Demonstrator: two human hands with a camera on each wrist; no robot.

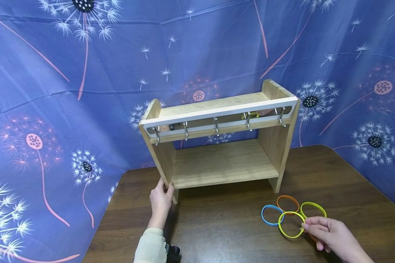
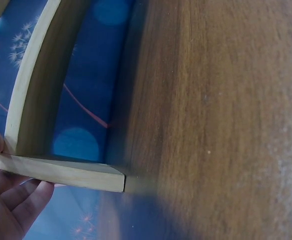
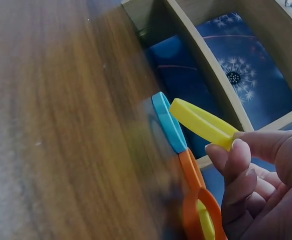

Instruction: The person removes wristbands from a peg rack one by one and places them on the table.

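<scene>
A wooden rack [image 1: 224, 162] stands on the table, with a row of metal hooks [image 1: 217, 127] along its upper front. My left hand [image 1: 161, 201] grips the lower front edge of its left side panel [image 2: 71, 172], thumb on one side and fingers on the other. At the right, my right hand [image 1: 332, 233] pinches a yellow silicone band [image 3: 200, 122] between thumb and fingertips. Close by lie a blue band [image 1: 262, 215], an orange band [image 1: 288, 196] and a yellow-green band [image 1: 325, 213]. Something orange shows partly under the right hand.
The brown wooden table [image 1: 217, 226] runs past the rack on both sides. Behind it hangs a blue cloth [image 1: 197, 54] printed with dandelions. A black device [image 1: 173, 252] sits at the left wrist.
</scene>
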